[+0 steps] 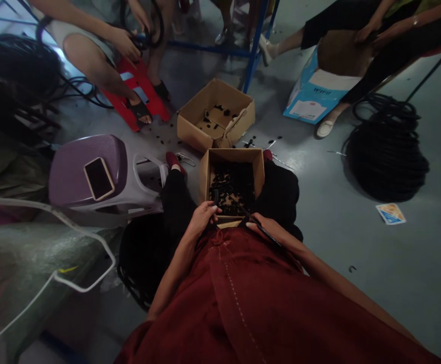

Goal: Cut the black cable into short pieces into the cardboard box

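Note:
My left hand (204,212) rests at the near edge of a small cardboard box (205,174) that sits between my knees, its fingers pinched on a short black piece (215,196). Inside the box lies a heap of small black parts (232,187). To the right, my right hand (262,228) is closed around a thin black cable (260,228) that runs from the box across my wrist. My red skirt fills the foreground.
A second open cardboard box (215,115) with a few black parts stands further out. A purple plastic stool (72,174) carrying a phone (99,178) is at my left. A big coil of black cable (387,151) lies right. Other people sit around, one beside a blue-and-white carton (314,93).

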`<action>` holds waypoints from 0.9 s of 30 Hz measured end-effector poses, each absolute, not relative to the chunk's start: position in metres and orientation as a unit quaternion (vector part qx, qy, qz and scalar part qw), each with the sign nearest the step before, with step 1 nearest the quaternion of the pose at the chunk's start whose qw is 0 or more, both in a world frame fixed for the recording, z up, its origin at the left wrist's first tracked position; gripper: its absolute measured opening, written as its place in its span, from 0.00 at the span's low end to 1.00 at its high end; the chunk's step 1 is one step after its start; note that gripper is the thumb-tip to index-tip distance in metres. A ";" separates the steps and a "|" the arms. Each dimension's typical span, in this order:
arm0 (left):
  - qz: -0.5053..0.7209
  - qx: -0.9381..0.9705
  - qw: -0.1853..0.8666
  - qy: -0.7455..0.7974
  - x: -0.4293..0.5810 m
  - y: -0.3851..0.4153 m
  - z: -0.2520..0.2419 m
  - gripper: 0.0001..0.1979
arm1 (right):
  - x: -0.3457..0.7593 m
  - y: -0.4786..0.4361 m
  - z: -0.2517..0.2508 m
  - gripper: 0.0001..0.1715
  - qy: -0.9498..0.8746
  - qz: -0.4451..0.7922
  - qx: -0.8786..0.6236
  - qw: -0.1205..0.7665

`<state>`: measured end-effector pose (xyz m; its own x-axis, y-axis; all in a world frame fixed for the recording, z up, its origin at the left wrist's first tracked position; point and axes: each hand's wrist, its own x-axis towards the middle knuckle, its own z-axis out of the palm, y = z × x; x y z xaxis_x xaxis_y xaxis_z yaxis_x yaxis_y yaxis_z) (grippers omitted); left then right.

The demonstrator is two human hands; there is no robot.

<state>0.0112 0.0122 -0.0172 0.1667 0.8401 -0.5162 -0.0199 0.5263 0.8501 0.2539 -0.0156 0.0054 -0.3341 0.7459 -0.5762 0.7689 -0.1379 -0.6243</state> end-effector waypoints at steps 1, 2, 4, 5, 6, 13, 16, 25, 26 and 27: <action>0.321 0.364 0.674 0.557 0.011 0.012 -0.017 0.20 | 0.253 -0.015 0.006 0.19 0.658 -0.489 0.573 0.016; 0.322 0.363 0.677 0.553 0.011 0.012 -0.017 0.20 | 0.253 -0.015 0.006 0.19 0.658 -0.493 0.569 0.017; 0.325 0.360 0.680 0.550 0.011 0.010 -0.019 0.21 | 0.253 -0.014 0.006 0.19 0.659 -0.499 0.562 0.016; 0.324 0.360 0.680 0.551 0.012 0.010 -0.019 0.22 | 0.253 -0.014 0.006 0.19 0.661 -0.500 0.559 0.016; 0.322 0.360 0.680 0.552 0.012 0.009 -0.020 0.23 | 0.253 -0.014 0.006 0.19 0.664 -0.500 0.555 0.015; 0.266 0.427 0.669 0.547 0.011 0.008 -0.022 0.23 | 0.252 -0.014 0.007 0.21 0.680 -0.500 0.536 0.015; 0.230 0.465 0.659 0.544 0.010 0.009 -0.021 0.21 | 0.251 -0.013 0.007 0.21 0.681 -0.500 0.534 0.019; 0.163 0.492 0.659 0.545 0.013 0.012 -0.013 0.25 | 0.253 -0.012 0.003 0.26 0.693 -0.510 0.510 0.007; 0.158 0.500 0.659 0.539 0.014 0.013 -0.011 0.25 | 0.253 -0.012 0.002 0.26 0.692 -0.509 0.512 0.005; 0.154 0.509 0.659 0.531 0.015 0.014 -0.009 0.25 | 0.253 -0.012 0.002 0.27 0.690 -0.509 0.515 0.004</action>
<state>0.0150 0.0136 -0.0094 0.3876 0.7444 -0.5437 0.3370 0.4345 0.8352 0.2532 -0.0120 0.0023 -0.4695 0.7064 -0.5298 0.7146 -0.0484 -0.6978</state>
